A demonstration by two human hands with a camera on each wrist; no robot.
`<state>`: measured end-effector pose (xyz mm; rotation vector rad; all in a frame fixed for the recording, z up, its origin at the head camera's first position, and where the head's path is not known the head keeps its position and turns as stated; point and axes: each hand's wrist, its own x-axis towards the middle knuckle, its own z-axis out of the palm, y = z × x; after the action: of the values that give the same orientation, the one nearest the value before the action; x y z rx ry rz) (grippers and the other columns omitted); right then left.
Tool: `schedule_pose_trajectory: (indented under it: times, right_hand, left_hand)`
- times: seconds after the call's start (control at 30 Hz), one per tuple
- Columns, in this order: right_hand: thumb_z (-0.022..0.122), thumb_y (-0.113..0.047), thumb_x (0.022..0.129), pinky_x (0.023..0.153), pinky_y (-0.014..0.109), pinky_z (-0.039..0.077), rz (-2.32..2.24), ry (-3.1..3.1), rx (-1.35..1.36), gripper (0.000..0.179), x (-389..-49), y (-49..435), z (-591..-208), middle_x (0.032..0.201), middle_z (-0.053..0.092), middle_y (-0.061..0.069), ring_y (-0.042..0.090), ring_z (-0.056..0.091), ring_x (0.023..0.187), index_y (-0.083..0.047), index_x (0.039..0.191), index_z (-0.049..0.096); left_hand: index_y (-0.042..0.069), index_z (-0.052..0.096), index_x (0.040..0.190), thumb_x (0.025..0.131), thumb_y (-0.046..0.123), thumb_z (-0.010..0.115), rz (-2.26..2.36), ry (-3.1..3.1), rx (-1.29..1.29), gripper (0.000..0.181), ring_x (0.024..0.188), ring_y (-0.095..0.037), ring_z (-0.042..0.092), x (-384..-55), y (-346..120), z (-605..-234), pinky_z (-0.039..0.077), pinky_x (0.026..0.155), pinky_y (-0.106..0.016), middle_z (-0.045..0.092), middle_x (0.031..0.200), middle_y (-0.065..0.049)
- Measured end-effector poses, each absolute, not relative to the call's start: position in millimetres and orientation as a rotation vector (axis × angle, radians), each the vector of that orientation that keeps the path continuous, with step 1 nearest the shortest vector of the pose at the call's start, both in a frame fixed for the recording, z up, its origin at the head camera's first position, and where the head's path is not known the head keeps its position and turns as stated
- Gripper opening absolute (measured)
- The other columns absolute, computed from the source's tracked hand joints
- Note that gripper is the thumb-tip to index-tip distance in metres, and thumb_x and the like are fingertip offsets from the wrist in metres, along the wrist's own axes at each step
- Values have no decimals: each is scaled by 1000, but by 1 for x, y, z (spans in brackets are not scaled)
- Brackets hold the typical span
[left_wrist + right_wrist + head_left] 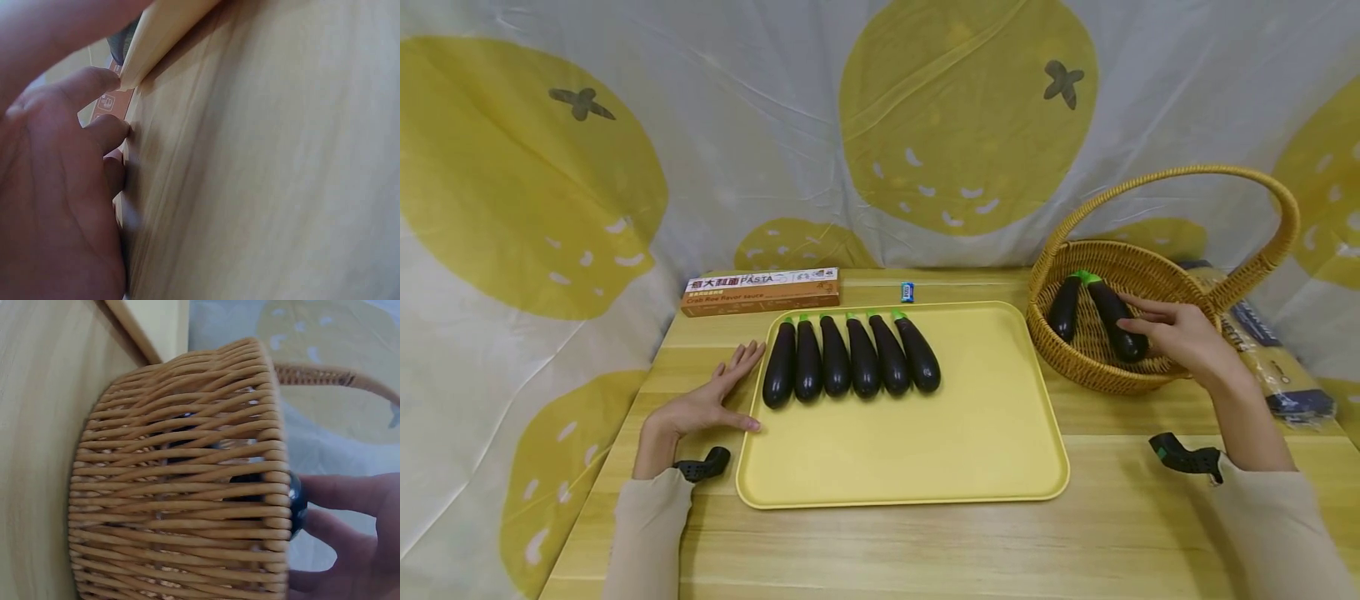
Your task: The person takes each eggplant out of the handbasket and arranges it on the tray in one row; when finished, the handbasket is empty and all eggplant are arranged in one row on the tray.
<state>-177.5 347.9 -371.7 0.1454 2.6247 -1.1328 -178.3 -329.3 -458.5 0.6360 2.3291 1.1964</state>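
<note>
With thumb and fingers my right hand [1191,337] holds a dark purple eggplant [1116,323] inside the wicker basket [1093,377]. Its rounded end shows above the rim in the right wrist view, beside the fingers [347,494]. A second eggplant [1064,310] lies in the basket to the left. At the yellow tray's [925,454] left edge rests my left hand [700,406], fingers spread, the thumb touching the rim. Several eggplants [837,358] lie side by side in a row on the tray's upper left, green stems pointing away.
A pasta box [762,293] lies behind the tray at left, and a small blue packet [907,292] sits behind its middle. The basket's tall handle [1195,171] arches overhead. Right of the basket is a plastic-wrapped package [1285,379]. A lemon-print cloth [760,150] hangs behind the wooden table [880,554].
</note>
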Motion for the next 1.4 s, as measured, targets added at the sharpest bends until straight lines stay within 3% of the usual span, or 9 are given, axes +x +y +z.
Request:
schedule_pose_trajectory:
  times: [0.1,0.3,0.43,0.57,0.8,1.1,1.23,1.33,1.4]
  right_hand:
    - [52,-52,106,56,37,46,-1142,2632,118,71,-171,349,-365,150,49,27,16,50,64,-17,164,30]
    - [54,-51,105,62,34,52,-1119,2664,66,68,-154,351,-350,125,57,13,12,59,74,-21,163,34]
    - [54,-43,107,68,32,57,-1117,2683,-9,60,-143,352,-345,156,42,20,0,62,89,-22,161,38]
    - [58,-37,107,71,27,57,-1119,2697,-67,55,-135,345,-341,162,40,24,-14,56,96,-23,158,45]
    - [62,-26,105,70,31,58,-1252,2594,-170,50,-123,323,-341,128,56,-40,-8,63,100,-24,154,52]
    - [67,-33,102,57,30,49,-1313,2475,-193,55,-131,273,-351,118,71,-13,15,54,74,-19,154,52]
    - [67,-39,101,65,23,47,-1246,2494,-206,56,-141,245,-358,137,66,17,29,65,90,-23,153,53]
    - [67,-39,101,76,27,54,-1213,2496,-218,57,-152,225,-365,148,57,25,32,68,104,-23,154,52]
    - [68,-37,101,74,32,57,-1212,2484,-216,57,-161,213,-370,144,59,25,24,66,91,-23,153,53]
  left_hand:
    - [12,2,168,83,15,86,1200,2329,640,120,155,-42,-29,-178,-330,-459,-26,119,-69,-21,172,-15]
    - [11,2,168,83,15,86,1204,2327,643,120,155,-41,-29,-178,-330,-461,-27,119,-68,-21,172,-15]
    - [11,2,168,83,14,86,1210,2318,646,119,155,-41,-30,-179,-330,-461,-27,118,-69,-21,172,-15]
    - [11,2,168,84,14,86,1206,2318,646,119,155,-42,-30,-179,-331,-460,-27,118,-69,-21,172,-15]
    - [12,2,168,83,16,86,1184,2339,648,119,156,-42,-28,-179,-331,-459,-25,119,-69,-19,173,-15]
    - [12,2,168,83,16,86,1182,2339,654,120,156,-42,-28,-179,-329,-459,-26,119,-69,-18,173,-16]
    - [12,2,168,83,15,86,1183,2334,655,120,156,-42,-28,-180,-329,-459,-26,119,-69,-19,173,-16]
    - [12,2,168,83,16,86,1181,2338,659,120,156,-42,-28,-180,-330,-459,-26,119,-69,-19,173,-17]
    - [12,2,168,83,16,86,1181,2339,656,120,156,-42,-28,-180,-330,-459,-26,119,-69,-19,173,-16]
